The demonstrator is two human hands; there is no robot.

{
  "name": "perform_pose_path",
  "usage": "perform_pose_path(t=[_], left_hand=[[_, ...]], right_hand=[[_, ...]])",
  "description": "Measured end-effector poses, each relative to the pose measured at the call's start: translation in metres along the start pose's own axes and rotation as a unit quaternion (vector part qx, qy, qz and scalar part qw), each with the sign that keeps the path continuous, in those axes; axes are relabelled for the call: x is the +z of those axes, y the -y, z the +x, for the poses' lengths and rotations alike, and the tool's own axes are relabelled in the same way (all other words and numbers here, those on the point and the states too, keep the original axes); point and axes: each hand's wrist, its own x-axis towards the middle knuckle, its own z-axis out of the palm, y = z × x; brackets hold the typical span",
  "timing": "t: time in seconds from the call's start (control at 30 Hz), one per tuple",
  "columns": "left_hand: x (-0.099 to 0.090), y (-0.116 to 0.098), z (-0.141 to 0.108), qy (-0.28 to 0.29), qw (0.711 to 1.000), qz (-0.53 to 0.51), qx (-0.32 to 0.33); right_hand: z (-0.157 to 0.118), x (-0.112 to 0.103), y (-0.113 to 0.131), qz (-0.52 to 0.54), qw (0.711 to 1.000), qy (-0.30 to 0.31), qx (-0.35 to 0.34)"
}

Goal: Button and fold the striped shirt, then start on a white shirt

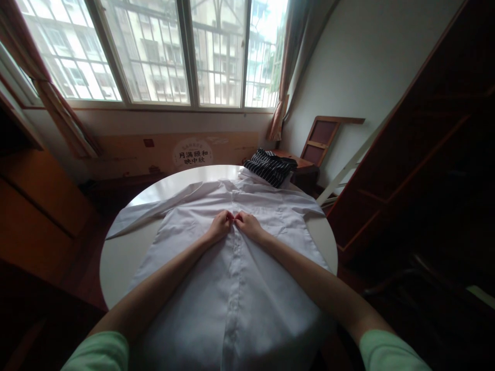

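Observation:
A white long-sleeved shirt [193,288] lies spread over a round white table [116,268], its front placket running down the middle and its lower part reaching the near edge. My left hand [221,225] and my right hand [247,225] meet at the upper placket. The fingers of both are pinched on the shirt's front edges, nearly touching each other. Whether a button lies between the fingertips is too small to tell. One sleeve stretches out to the table's left side, the other to the right.
Folded black-and-white striped cloth [270,166] rests on white fabric at the table's far right. Beyond it stands a wooden chair [320,139]. A dark red wooden door or cabinet [394,170] is at the right, windows [154,51] are ahead, and an orange-brown cabinet [34,216] is left.

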Motion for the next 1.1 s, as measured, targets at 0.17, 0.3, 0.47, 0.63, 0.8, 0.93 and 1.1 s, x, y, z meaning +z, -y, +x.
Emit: perform_pose_path(t=[0.17, 0.3, 0.47, 0.63, 0.8, 0.93, 1.1], left_hand=[[-0.001, -0.001, 0.0, 0.006, 1.0, 0.008, 0.002], [-0.002, -0.001, -0.001, 0.006, 1.0, 0.009, 0.001], [-0.005, -0.002, -0.002, -0.001, 1.0, -0.006, -0.013], [-0.016, -0.004, -0.001, 0.033, 0.999, 0.022, -0.015], [-0.022, -0.007, -0.001, 0.068, 0.995, 0.072, -0.011], [-0.019, -0.008, -0.004, 0.06, 0.997, 0.056, -0.005], [-0.015, -0.004, -0.005, 0.053, 0.998, 0.045, -0.009]], right_hand=[[0.0, -0.002, 0.002, 0.005, 1.0, 0.007, -0.003], [-0.001, -0.002, 0.003, -0.009, 1.0, 0.008, -0.011], [-0.002, -0.001, 0.005, -0.018, 1.0, 0.01, 0.001], [-0.002, -0.003, 0.007, -0.02, 1.0, 0.017, 0.006], [-0.002, -0.004, 0.007, -0.014, 1.0, 0.02, 0.014], [-0.001, -0.005, 0.005, 0.008, 1.0, 0.02, 0.005], [0.001, -0.008, 0.007, 0.009, 0.999, 0.037, -0.006]])
